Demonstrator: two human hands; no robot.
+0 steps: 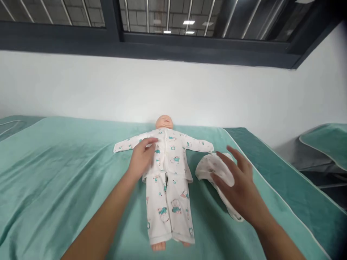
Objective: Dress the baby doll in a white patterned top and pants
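A baby doll (164,122) lies on its back, wearing a white printed long-sleeved shirt (173,155) and matching trousers (179,202). Its sleeves stretch out to both sides, and bare toes show below the trouser cuffs. My left hand (142,157) is over the shirt's left side in the picture, thumb and forefinger apart, holding nothing; I cannot tell whether it touches the fabric. Over a white printed baby garment (204,168), perhaps a cap or bib, hovers my right hand (240,184) with fingers spread. It hides part of that garment.
A green blanket (67,162) with some wrinkles covers the surface. Darker green cloth (271,180) runs along the right side. Behind stands a white wall (162,86) beneath a dark window frame (189,50). Another green-covered surface (328,142) is at the far right.
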